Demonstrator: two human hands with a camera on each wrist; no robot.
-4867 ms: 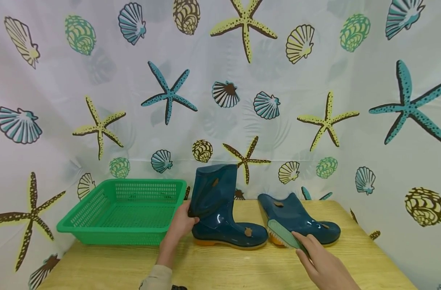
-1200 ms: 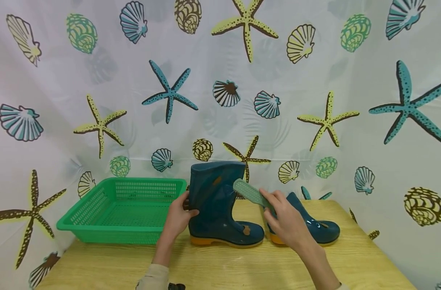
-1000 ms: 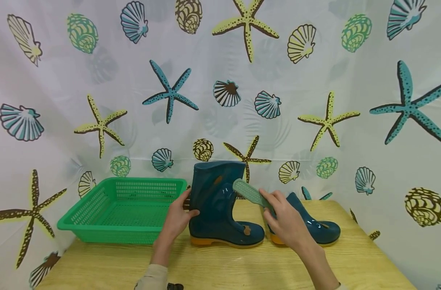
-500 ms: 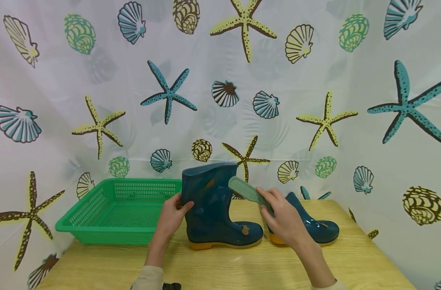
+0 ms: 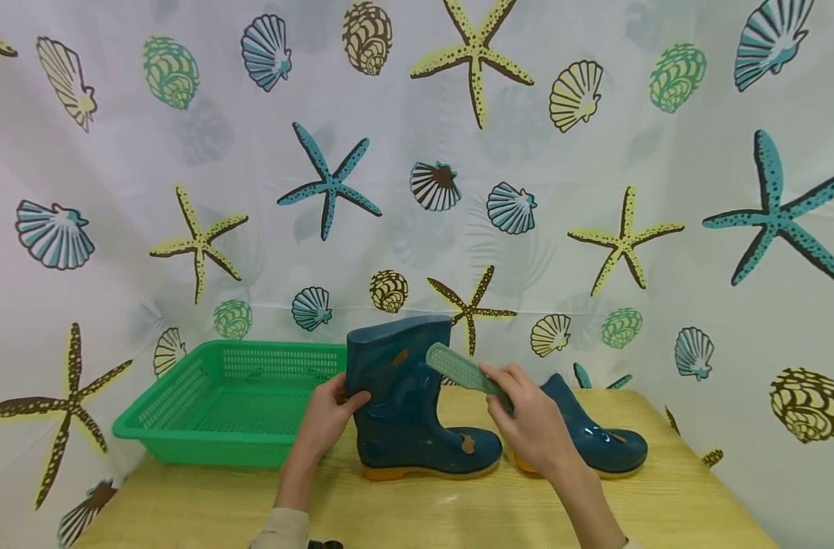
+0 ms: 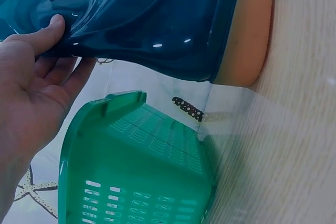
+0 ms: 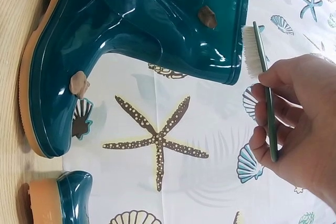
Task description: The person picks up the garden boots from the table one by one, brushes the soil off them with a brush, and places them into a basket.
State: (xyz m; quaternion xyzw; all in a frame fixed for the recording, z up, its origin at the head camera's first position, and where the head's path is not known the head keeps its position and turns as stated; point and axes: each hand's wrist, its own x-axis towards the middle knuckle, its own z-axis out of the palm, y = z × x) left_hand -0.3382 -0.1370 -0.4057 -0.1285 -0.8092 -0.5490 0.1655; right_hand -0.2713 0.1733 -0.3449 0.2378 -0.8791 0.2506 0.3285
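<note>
A dark blue rubber boot (image 5: 403,419) with an orange sole stands upright on the table, its shaft leaning a little left. My left hand (image 5: 326,415) grips the back of the shaft, thumb on the near side and fingers behind, as the left wrist view shows. Two brown patches mark the boot: one patch (image 7: 207,17) on the shaft, another patch (image 7: 80,84) near the toe. My right hand (image 5: 530,419) holds a green scrub brush (image 5: 458,368) by its handle. Its white bristles (image 7: 251,51) face the boot's top edge, which they nearly meet in the right wrist view.
A second blue boot (image 5: 598,438) stands at the right, partly behind my right hand, with a brown patch on its foot. To the left sits a green plastic basket (image 5: 211,450). A shell-patterned sheet (image 5: 389,252) hangs behind the wooden table (image 5: 417,511).
The brush has risen from in front of the right boot to the left boot's shaft. My left hand has shifted its grip, and the shaft, creased earlier, looks fuller and leans left.
</note>
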